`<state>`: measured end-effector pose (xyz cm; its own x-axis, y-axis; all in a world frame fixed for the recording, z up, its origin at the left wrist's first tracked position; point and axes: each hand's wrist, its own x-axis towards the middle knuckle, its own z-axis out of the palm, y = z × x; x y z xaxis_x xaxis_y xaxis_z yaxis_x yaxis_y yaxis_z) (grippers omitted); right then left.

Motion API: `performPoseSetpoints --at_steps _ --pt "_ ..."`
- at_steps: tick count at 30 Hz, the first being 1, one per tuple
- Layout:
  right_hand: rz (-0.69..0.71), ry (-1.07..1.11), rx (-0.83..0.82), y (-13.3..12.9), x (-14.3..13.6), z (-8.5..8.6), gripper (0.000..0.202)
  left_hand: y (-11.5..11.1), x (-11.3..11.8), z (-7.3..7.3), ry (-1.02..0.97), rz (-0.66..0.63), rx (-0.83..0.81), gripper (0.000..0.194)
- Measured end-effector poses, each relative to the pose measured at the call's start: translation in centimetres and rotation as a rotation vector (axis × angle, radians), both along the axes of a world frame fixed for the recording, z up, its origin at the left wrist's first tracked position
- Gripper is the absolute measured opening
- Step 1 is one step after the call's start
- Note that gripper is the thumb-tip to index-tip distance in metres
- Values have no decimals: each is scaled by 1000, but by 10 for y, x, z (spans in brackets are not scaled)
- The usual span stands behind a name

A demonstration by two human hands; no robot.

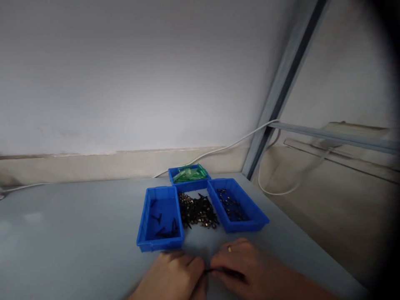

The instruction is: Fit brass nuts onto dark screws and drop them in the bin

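At the front edge of the view, my left hand and my right hand are close together with fingers curled. A thin dark rod-like piece lies in my right hand's grip, its narrow end reaching to my left fingertips. Those left fingers are pinched, and what they hold is hidden. Just beyond, a heap of small black and brass-coloured parts lies on the table. A blue bin left of it holds several black pieces. In the right-hand blue bin are several small brass-coloured parts.
Behind the heap, a third blue bin holds green and clear plastic pieces. All stand on a grey table against a white wall. A metal frame post rises at the right, with a white cable running past it.
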<state>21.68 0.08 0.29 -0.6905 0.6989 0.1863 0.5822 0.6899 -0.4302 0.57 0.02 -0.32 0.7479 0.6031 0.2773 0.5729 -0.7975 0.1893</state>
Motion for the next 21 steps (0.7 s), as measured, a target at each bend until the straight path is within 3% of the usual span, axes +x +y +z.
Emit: performPoseSetpoints --at_steps 9,21 --pt "-25 -98 -32 0 -4 11 18 0 1 -2 -2 -24 0 12" --pt "-71 -167 -52 4 -2 10 13 -1 1 0 -33 -6 -74 13"
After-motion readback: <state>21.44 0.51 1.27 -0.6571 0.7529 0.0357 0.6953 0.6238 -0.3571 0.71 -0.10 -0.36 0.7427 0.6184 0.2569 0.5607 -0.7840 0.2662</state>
